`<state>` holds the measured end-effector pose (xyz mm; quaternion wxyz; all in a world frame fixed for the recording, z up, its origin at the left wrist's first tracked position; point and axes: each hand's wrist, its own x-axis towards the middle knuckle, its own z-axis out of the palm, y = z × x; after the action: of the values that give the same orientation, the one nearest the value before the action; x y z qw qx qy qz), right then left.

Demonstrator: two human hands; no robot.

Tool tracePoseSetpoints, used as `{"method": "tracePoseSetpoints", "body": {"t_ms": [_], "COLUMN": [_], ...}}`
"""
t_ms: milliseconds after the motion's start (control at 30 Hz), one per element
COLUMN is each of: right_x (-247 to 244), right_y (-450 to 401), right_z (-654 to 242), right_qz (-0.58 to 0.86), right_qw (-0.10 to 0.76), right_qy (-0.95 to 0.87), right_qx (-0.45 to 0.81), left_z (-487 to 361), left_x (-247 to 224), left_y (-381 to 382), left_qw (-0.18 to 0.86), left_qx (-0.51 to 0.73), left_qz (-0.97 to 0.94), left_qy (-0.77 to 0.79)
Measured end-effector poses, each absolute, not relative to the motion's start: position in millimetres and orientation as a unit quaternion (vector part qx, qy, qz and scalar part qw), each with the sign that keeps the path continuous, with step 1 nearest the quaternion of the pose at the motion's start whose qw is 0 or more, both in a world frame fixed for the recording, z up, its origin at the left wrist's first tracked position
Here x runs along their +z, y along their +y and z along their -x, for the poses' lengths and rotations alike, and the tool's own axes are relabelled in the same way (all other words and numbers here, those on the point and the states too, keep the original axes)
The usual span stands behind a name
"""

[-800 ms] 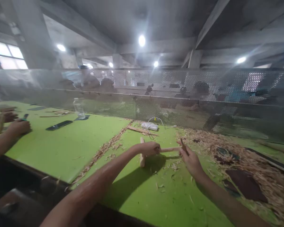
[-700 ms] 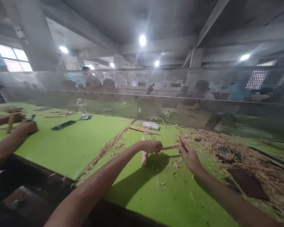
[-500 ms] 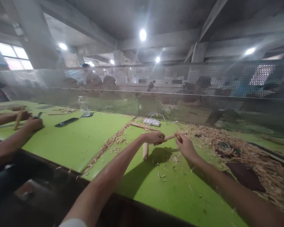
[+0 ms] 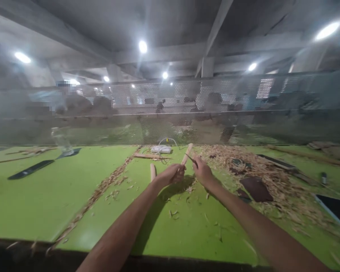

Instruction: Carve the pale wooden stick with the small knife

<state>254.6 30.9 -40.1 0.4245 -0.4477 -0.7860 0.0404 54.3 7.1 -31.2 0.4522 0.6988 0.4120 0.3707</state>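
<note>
Head view. Left hand [image 4: 171,174]: fingers clamped round the lower part of a pale, round wooden stick [image 4: 186,154], smooth-looking and bare, held tilted up and away over the counter [image 4: 73,189]. Right hand [image 4: 202,170]: fingers closed on a thin dark blade [image 4: 192,159], short and narrow; its tip meets the stick just above the left hand. Both forearms bare, reaching in from the near edge.

Second stick [image 4: 152,172]: same pale wood, cylindrical, lying flat on the counter just left of the left hand.

Counter: flat, matt, bright green sheet, littered with loose curls and chips beneath the hands.

Wood shavings [image 4: 260,173]: thick tan heap of fine, stringy curls, right of the hands; a thinner band [image 4: 102,189] runs diagonally across the counter on the left.

Dark brown patches [image 4: 256,189]: flat, irregular, half buried in the heap; material cannot be told.

White bundle [image 4: 161,149]: soft-looking, with a thin wire loop above it, near the far edge.

Phone [image 4: 31,169]: black, flat slab, far left.

Mesh screen [image 4: 243,109]: perforated metal, grey, upright along the counter's far edge.
</note>
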Motion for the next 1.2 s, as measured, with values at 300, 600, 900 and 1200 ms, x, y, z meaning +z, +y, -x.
{"method": "tracePoseSetpoints", "body": {"t_ms": [300,600,900,1200], "right_x": [-38,-33,-35,-31], "right_y": [27,19,30,29], "right_z": [-251,-260,-263,-269], "right_qz": [0.435,0.400,0.460,0.469], "right_qw": [0.392,0.388,0.322,0.300], "right_qy": [-0.811,-0.830,-0.827,-0.830], "right_qx": [-0.006,0.001,0.013,0.017], "left_z": [-64,-59,-56,-53], "left_x": [-31,-33,-30,-35], "left_y": [-1,3,2,8], "left_qw": [0.636,0.632,0.633,0.666], "left_qx": [0.401,0.381,0.350,0.323], "left_qz": [-0.586,-0.585,-0.590,-0.573], "left_qy": [0.303,0.335,0.358,0.351]}}
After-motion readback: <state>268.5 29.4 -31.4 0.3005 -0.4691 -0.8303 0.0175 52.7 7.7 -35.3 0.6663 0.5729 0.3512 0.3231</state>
